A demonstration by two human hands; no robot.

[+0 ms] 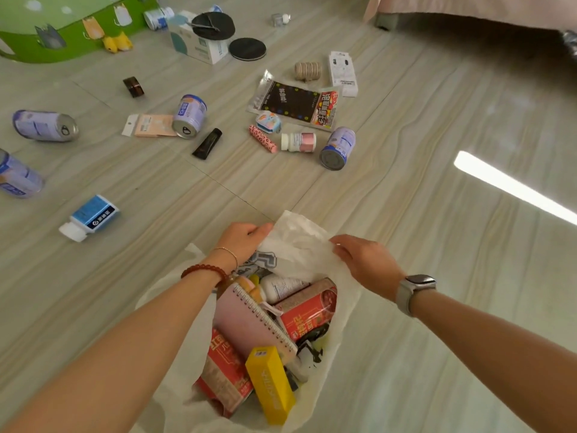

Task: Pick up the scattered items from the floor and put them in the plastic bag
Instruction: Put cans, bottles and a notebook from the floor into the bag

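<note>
A white plastic bag (299, 242) lies open on the floor in front of me. Inside it are a pink spiral notebook (249, 320), a yellow box (271, 382), red snack packs and a white bottle. My left hand (243, 239) pinches the far rim of the bag on the left. My right hand (365, 260) pinches the same rim on the right. Scattered on the floor beyond are several purple cans (189, 115), a blue-labelled bottle (90, 217), a black tube (207, 143), a pink-labelled bottle (298, 142) and a black snack pouch (295, 103).
A green box with cat pictures (62, 29) stands at the far left. A white carton (199, 42) carries a black disc, with another black disc (247, 49) beside it. A bed edge (468, 10) fills the top right. Bare floor lies to the right.
</note>
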